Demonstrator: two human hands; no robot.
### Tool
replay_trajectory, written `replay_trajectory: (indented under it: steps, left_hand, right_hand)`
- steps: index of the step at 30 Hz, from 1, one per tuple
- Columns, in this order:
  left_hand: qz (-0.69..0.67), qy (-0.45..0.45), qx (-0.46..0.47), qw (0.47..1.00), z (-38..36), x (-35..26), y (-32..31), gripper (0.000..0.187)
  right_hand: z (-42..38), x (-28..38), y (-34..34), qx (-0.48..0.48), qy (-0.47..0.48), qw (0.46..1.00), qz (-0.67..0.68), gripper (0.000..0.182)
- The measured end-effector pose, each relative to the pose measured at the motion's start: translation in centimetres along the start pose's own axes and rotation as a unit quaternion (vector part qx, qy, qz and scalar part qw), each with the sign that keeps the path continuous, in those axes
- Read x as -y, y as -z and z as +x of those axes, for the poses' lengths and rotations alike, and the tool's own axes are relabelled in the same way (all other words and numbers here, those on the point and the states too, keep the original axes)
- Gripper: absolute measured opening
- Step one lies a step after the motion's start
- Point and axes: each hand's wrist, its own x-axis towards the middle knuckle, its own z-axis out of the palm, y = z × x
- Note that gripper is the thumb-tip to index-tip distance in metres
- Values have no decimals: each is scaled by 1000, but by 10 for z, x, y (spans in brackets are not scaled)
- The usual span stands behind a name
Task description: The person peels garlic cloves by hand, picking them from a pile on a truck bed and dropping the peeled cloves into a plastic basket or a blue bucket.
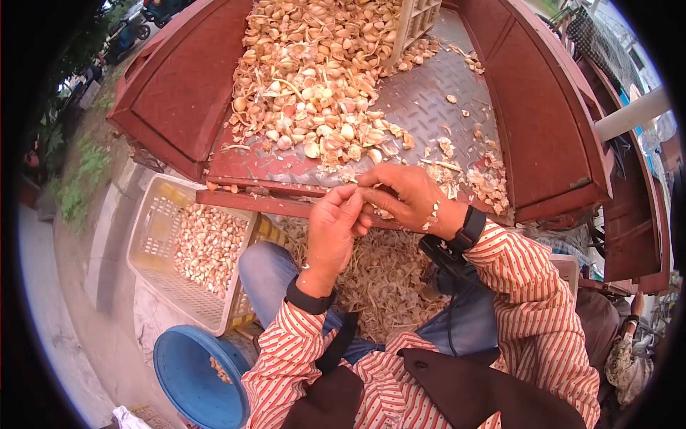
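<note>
My left hand (334, 225) and my right hand (404, 194) meet at the fingertips over the front edge of the red cart (279, 204). Both sets of fingers are curled and pinched together, and whatever is between them is too small to make out. Bits of pale skin stick to my right hand and wrist. Just beyond my hands, a heap of garlic cloves (314, 79) lies on the cart's metal bed (436, 86), with loose peel scattered to its right.
A cream crate (153, 247) of cloves (209, 247) stands at the left, above a blue bucket (196, 386) holding a few pieces. Peel (379, 286) is piled between my knees. A slatted crate (414, 25) stands on the bed. Another person's hand (637, 305) shows far right.
</note>
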Motion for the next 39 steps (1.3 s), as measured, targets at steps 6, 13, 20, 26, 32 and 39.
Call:
replay_trajectory:
  steps: [6,13,20,26,32,39]
  left_hand:
    - [-75,8,-7,997,-8,4,-3,22]
    - [-101,-17,-24,994,-22,-42,21,22]
    - [664,-275,-347,603,-39,-148,175,33]
    - [440,-116,-166,875,3,-91,70,25]
    - [54,107,-58,991,25,-34,10,28]
    - [-37,139,-24,989,49,-6,23,23]
  right_hand:
    - [-1,6,-1,-6,-155,964,216,16]
    - [1,-31,27,114,-210,956,-170,23]
    - [32,-38,3,58,-76,960,-264,15]
    - [67,-70,-34,103,-45,935,-335,18]
    - [44,-26,-6,100,-105,981,-126,19]
    - [34,-46,17,-2,-199,971,-129,17]
